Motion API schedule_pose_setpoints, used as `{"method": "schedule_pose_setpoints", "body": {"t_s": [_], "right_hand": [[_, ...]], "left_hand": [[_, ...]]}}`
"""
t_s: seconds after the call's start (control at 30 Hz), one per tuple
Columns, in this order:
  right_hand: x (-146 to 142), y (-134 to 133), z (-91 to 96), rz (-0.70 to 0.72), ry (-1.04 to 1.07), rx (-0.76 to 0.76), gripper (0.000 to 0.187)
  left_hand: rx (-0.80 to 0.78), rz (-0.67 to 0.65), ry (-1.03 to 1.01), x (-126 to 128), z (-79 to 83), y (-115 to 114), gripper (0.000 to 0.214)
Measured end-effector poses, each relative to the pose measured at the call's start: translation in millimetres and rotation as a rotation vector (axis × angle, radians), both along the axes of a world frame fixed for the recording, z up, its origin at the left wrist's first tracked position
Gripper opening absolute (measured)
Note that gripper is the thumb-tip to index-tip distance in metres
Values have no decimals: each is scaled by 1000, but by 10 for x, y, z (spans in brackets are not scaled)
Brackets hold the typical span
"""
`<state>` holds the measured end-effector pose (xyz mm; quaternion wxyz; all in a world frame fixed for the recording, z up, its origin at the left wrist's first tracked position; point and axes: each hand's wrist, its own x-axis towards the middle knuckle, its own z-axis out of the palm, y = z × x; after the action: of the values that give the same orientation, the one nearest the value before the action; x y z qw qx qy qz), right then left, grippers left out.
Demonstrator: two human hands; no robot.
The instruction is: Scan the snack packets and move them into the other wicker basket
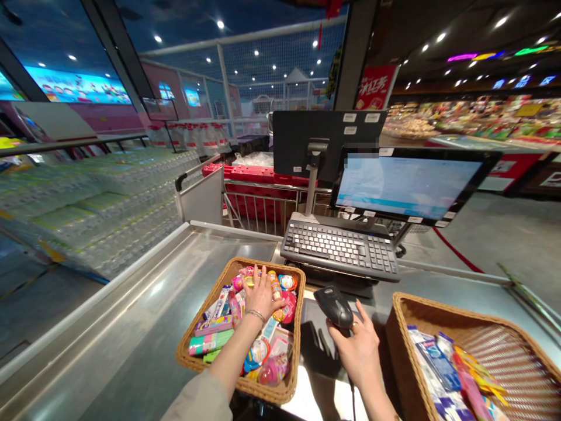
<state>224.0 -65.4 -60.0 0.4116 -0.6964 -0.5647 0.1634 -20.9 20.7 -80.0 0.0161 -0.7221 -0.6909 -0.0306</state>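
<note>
My left hand [260, 297] lies palm down with spread fingers on the packed sweets in a woven basket [183, 345]. Near its fingertips are a yellow tube of candy [274, 285] and a round red pack [288, 307]. Wrapped sticks, a green-and-white roll [211, 342] and a pink bottle-shaped sweet [273, 369] fill the rest of that basket. A black handheld barcode scanner [333, 305] is gripped in my right hand [358, 345], its head angled up and left. Its cable hangs below the hand, and part of the handle is hidden by my fingers.
A second woven basket [397, 351] with blue-and-white packets [438, 362] stands at the right. Behind the scanner are a keyboard [337, 245] and a lit monitor [407, 184]. The metal counter [144, 327] has a raised edge; a trolley [201, 196] stands beyond it.
</note>
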Motion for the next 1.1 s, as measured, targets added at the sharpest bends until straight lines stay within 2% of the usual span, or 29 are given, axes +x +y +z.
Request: {"method": "schedule_pose_setpoints", "body": {"t_s": [0.27, 0.37, 0.57, 0.8, 1.1], "right_hand": [[-20, 15, 28, 18, 6, -4, 27], [-39, 17, 39, 9, 20, 0, 28], [-74, 8, 76, 27, 23, 12, 26], [-102, -29, 109, 40, 19, 9, 25], [-81, -95, 95, 2, 41, 12, 26]], "left_hand": [[117, 20, -91, -122, 108, -113, 45], [137, 48, -157, -190, 179, -173, 38], [84, 123, -317, -306, 308, -308, 36], [7, 185, -426, -326, 354, -403, 34], [-5, 218, -354, -412, 247, -416, 40]]}}
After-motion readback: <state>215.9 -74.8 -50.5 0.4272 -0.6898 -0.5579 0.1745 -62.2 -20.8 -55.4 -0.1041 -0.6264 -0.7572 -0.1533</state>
